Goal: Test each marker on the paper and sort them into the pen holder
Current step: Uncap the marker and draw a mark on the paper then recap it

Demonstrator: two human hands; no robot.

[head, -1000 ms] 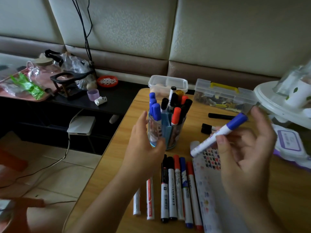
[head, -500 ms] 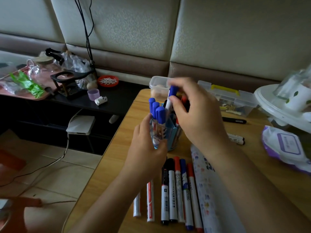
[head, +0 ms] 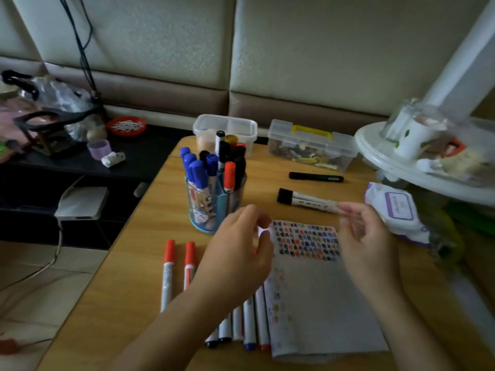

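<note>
The clear pen holder [head: 214,210] stands on the wooden table [head: 139,263] with several blue, black and red capped markers upright in it. In front of it lies the paper [head: 316,290], covered with coloured test marks along its top. My left hand [head: 235,255] hovers over a row of lying markers [head: 249,325], covering their caps. Its thumb and forefinger curl close together by the paper's top left corner, and I cannot make out whether they pinch anything. My right hand [head: 367,245] is blurred above the paper's right edge, fingers loosely curled and holding nothing.
Two red-capped markers [head: 168,266] lie left of the row. A pair of black-capped markers [head: 305,200] and a black marker [head: 316,177] lie behind the paper. Two clear boxes [head: 225,128] [head: 310,148], a wipes pack [head: 393,210] and a white stand [head: 396,162] border the table.
My right hand put the blue marker into the holder and drew back to the right, holding nothing. My left hand left the holder and came over the lying markers.
</note>
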